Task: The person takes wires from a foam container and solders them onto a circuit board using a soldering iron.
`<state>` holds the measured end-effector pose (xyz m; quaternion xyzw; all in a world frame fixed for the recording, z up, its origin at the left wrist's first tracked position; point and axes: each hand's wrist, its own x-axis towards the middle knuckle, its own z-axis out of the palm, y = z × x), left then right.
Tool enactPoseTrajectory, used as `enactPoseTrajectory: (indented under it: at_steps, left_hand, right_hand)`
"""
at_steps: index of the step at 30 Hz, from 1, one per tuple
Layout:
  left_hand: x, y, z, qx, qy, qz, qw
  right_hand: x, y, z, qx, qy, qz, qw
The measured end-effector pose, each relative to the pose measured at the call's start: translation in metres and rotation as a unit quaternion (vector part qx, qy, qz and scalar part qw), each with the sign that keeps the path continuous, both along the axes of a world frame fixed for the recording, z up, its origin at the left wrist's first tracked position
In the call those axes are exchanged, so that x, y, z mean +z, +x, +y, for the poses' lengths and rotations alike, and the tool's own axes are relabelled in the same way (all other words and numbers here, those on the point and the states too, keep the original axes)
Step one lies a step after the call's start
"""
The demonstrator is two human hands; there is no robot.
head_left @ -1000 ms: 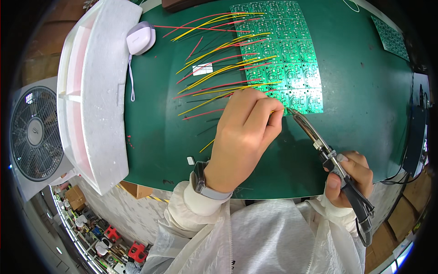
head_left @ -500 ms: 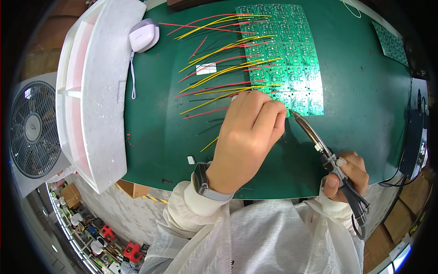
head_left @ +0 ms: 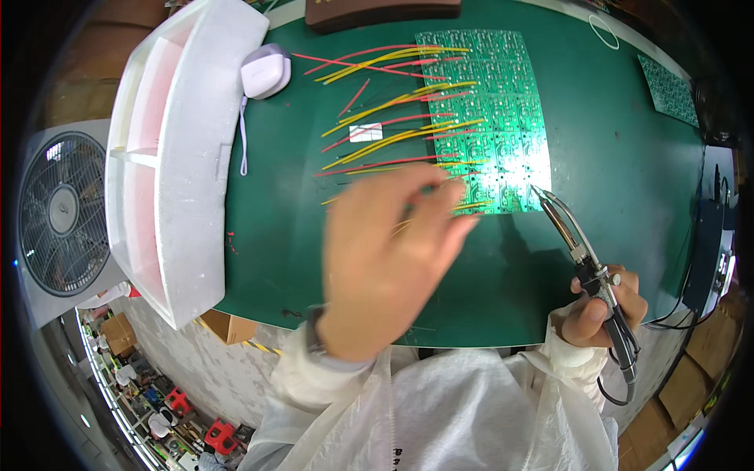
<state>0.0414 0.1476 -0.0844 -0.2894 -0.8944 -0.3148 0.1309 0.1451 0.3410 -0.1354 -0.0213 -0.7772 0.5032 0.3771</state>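
Observation:
My right hand grips a soldering iron at the lower right of the green circuit board panel. Its metal tip points up and left, at the panel's near right corner; I cannot tell whether it touches. Left of the tip, my left hand hangs over the near wire ends, smeared by motion, so whether its fingers hold anything is unclear. Several red wires and yellow wires stretch leftward from the panel in rows. The left hand hides part of the nearest row.
A white foam box with compartments stands along the left edge, beside a pale earphone case with a strap. Behind the box is a fan. Another circuit board lies far right. A brown object sits at the back.
My left hand has moved left and away from the panel's near edge. The soldering iron has shifted right, off its earlier spot. The whole view has shifted slightly.

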Motion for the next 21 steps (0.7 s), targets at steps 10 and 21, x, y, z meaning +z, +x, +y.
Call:
enactPoseTrajectory:
  at_steps: [10,21]
  left_hand:
    - [0.070,-0.171,-0.204,0.189,-0.153,0.027,0.970]
    - [0.011,-0.232,-0.221,0.110,-0.076,-0.237,0.962]
  right_hand:
    - [-0.006,0.005,0.000,-0.086,-0.054,0.002,0.995]
    - [0.004,-0.008,0.001,-0.092,-0.100,-0.022,0.990]
